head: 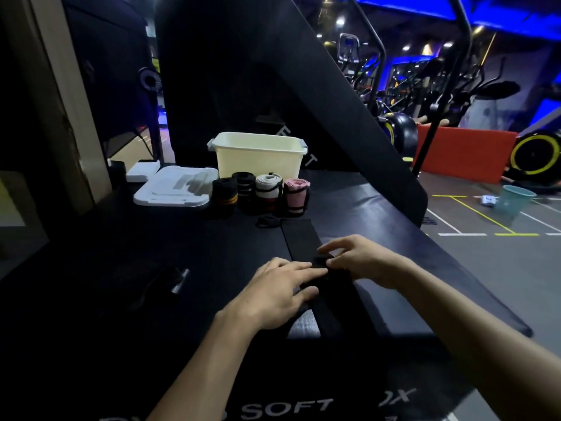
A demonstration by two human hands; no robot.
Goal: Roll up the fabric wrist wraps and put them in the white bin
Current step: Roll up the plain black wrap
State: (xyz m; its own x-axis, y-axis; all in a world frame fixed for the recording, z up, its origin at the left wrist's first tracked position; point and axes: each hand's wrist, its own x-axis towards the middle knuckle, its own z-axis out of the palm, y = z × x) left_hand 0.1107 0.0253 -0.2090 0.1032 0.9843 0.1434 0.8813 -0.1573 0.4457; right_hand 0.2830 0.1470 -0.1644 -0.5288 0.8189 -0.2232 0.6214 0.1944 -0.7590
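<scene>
The black wrist wrap [306, 247] is stretched flat across the dark padded box top [151, 238] in the middle of the frame, and we're right at the start of rolling it. Our left hand [279, 287] lies on the strip with fingers mostly straight, pressing it down, not clenched. Our right hand [361, 258] has its fingertips curled in, pinching the small rolled bit at the near end. Next move, we reckon, is turning that roll away from us along the strip while keeping it tight and square. Four rolled wraps [261, 192] already stand just in front of the white bin [258, 156] at upper centre, not yet inside, so those still need dropping in too.
</scene>
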